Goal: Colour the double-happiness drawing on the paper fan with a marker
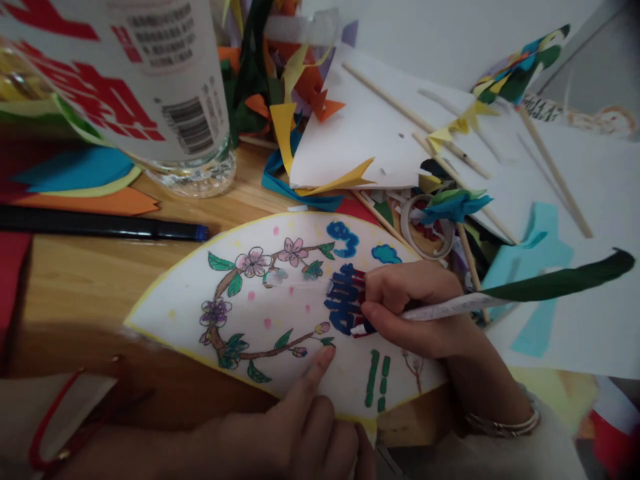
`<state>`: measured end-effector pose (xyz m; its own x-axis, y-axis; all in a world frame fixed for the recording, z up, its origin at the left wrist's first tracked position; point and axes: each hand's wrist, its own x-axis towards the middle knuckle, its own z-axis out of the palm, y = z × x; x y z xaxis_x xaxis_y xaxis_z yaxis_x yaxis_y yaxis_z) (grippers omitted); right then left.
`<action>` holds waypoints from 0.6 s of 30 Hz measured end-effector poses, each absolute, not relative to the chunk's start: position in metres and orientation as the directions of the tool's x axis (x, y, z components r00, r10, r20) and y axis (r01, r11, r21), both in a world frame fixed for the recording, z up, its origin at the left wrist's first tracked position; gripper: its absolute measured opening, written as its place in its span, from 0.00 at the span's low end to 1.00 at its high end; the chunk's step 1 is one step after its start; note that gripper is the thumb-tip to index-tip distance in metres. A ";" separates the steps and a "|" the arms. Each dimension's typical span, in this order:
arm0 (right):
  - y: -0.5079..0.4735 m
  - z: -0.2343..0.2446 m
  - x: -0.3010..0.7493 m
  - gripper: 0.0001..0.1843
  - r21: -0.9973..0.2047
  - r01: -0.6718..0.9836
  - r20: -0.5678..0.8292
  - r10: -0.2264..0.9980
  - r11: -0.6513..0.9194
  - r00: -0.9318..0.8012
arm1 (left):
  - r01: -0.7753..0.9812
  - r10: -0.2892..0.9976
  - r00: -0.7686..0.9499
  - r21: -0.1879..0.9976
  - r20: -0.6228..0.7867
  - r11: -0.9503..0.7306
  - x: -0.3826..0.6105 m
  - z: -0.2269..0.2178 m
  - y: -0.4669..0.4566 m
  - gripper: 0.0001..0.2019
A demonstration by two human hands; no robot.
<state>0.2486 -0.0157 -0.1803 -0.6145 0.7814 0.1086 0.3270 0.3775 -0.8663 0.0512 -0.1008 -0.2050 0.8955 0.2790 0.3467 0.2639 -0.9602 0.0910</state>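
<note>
A leaf-shaped white paper with a yellow border lies on the wooden table. It bears a flowering branch, pink dots, blue clouds, green strokes and a dark blue and red figure. My right hand is closed around a pen, whose white barrel ends in a long dark green tail. The pen's tip is at the edge of the blue and red figure. My left hand rests on the paper's near edge, its index finger stretched out and touching the sheet near a drawn bud. The other fingers are curled, with nothing seen in them.
A labelled clear bottle stands at upper left, close to a black marker. Coloured paper scraps, wooden sticks, a tape roll and white sheets crowd the far side. A light blue cutout lies right.
</note>
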 end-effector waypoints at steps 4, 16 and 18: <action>-0.016 -0.182 0.249 0.21 -0.861 0.327 0.117 0.778 0.389 -0.617 | 0.270 0.285 0.888 0.091 0.361 -0.958 0.051 -0.205 -0.101 0.12; -0.011 -0.184 0.257 0.17 -0.967 0.077 0.162 0.821 0.241 -0.547 | 0.267 0.263 0.878 0.048 0.400 -0.963 0.051 -0.208 -0.099 0.12; -0.009 -0.184 0.256 0.19 -0.948 0.082 0.207 0.788 0.309 -0.580 | 0.278 0.270 0.869 0.043 0.414 -0.960 0.052 -0.209 -0.099 0.11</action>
